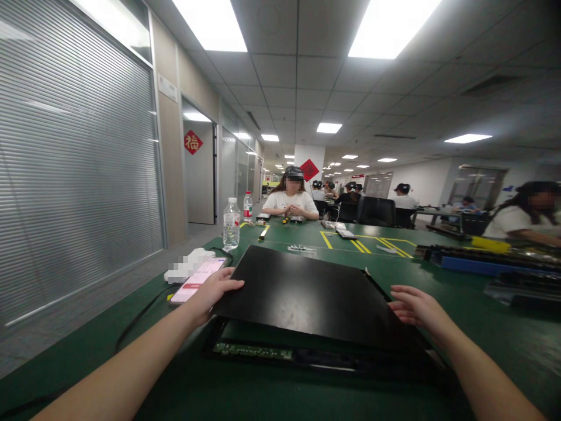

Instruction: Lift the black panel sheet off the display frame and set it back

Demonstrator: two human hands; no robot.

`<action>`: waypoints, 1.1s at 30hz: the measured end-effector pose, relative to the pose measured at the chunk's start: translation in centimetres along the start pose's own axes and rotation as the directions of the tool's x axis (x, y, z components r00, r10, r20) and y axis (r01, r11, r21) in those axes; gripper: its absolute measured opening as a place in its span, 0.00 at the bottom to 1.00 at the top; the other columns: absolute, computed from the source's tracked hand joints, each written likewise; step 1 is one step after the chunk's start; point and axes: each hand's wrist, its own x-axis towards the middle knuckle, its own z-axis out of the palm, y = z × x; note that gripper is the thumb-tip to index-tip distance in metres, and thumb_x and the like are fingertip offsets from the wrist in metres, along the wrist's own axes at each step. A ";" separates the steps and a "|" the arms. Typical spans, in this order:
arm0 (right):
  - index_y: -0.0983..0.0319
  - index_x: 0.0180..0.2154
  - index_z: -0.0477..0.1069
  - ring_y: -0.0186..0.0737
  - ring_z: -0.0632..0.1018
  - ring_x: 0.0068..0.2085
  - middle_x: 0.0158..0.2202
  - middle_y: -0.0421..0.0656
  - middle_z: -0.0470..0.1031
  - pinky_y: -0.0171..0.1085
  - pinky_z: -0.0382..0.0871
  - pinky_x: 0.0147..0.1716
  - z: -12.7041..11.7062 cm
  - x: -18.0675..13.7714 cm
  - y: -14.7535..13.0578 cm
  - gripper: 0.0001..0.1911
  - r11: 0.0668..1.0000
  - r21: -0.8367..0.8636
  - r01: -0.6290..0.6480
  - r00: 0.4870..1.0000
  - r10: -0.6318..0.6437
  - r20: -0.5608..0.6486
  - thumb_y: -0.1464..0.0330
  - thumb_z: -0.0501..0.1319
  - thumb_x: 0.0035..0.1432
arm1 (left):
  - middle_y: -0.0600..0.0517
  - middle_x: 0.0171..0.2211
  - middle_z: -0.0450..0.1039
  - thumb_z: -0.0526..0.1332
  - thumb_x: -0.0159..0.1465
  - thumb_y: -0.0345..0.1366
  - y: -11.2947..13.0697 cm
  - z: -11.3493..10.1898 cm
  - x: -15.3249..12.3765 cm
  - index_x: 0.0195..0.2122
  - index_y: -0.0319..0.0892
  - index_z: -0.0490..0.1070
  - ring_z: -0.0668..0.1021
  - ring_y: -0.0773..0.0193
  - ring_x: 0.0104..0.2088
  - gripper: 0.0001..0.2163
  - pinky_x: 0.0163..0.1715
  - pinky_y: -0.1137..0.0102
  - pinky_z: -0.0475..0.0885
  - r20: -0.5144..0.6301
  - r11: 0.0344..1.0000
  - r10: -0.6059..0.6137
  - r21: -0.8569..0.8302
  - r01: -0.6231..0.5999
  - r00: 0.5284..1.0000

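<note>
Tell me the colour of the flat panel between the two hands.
The panel is black with a soft sheen, best seen in the head view.

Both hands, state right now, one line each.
Left hand: closed on the left edge of the black panel, thumb on top.
Right hand: open, at the panel's right edge; whether it touches cannot be told.

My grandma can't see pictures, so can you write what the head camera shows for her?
Someone's left hand grips a flat black panel, with their right hand at its right edge. Below the panel's near edge, a frame with a circuit board shows on a green table. Across sits a person wearing white.
</note>
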 end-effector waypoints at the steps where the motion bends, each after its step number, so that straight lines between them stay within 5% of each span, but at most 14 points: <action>1: 0.65 0.47 0.64 0.34 0.75 0.21 0.23 0.46 0.76 0.30 0.68 0.21 0.0 0.0 0.0 0.22 1.000 -0.007 0.000 1.000 0.000 -0.011 0.68 0.61 0.49 | 0.50 0.30 0.78 0.68 0.46 0.32 -0.1 0.1 0.0 0.40 0.39 0.67 0.80 0.59 0.29 0.20 0.30 0.69 0.72 0.005 1.000 0.002 0.011 -0.002 1.000; 14: 0.66 0.47 0.65 0.35 0.75 0.20 0.21 0.45 0.75 0.32 0.69 0.21 -0.5 1.0 0.4 0.22 0.995 -0.100 0.012 0.997 -0.019 -0.068 0.67 0.60 0.48 | 0.46 0.40 0.78 0.69 0.45 0.37 -0.1 0.4 -0.6 0.39 0.39 0.71 0.79 0.54 0.41 0.19 0.41 0.66 0.73 -0.008 0.987 0.036 0.160 -0.035 0.999; 33: 0.66 0.40 0.71 0.37 0.76 0.25 0.29 0.50 0.78 0.34 0.71 0.26 -0.9 1.8 1.1 0.17 0.931 -0.354 0.086 0.990 -0.119 -0.072 0.66 0.56 0.47 | 0.46 0.36 0.79 0.67 0.45 0.32 0.0 0.5 -0.2 0.48 0.37 0.66 0.80 0.56 0.35 0.26 0.34 0.68 0.72 0.132 0.999 -0.051 -0.010 0.053 0.990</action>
